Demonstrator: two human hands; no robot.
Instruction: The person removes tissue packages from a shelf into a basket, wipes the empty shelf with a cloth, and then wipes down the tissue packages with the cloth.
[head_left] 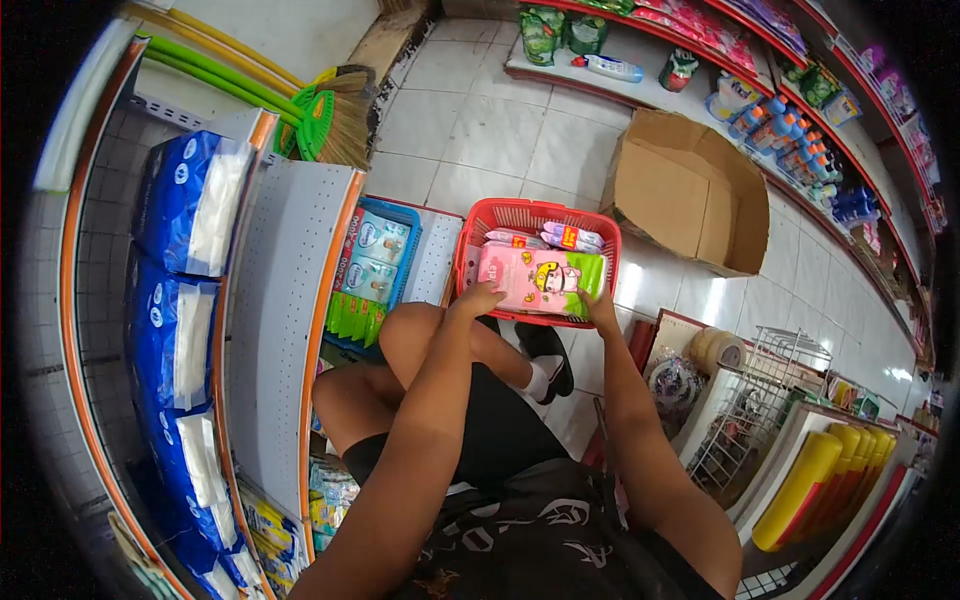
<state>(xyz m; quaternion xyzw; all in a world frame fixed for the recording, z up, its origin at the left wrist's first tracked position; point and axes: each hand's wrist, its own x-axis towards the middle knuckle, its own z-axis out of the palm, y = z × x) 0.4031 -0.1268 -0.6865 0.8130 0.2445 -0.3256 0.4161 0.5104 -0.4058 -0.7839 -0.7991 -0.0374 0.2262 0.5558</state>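
My left hand and my right hand grip the two ends of a pink-and-green pack of wet wipes with a cartoon figure in a yellow helmet on its front. It is over the red plastic basket, which stands between my hands in front of my knees. Behind it, smaller white-and-purple packs with red labels lie inside the basket. The fingers of both hands are partly hidden around the pack's edges.
Left of the basket, a blue tray with wipes packs sits on a low shelf. An open cardboard box stands beyond to the right. Blue packages line the left shelving. Brooms lean behind it; a wire rack is at right.
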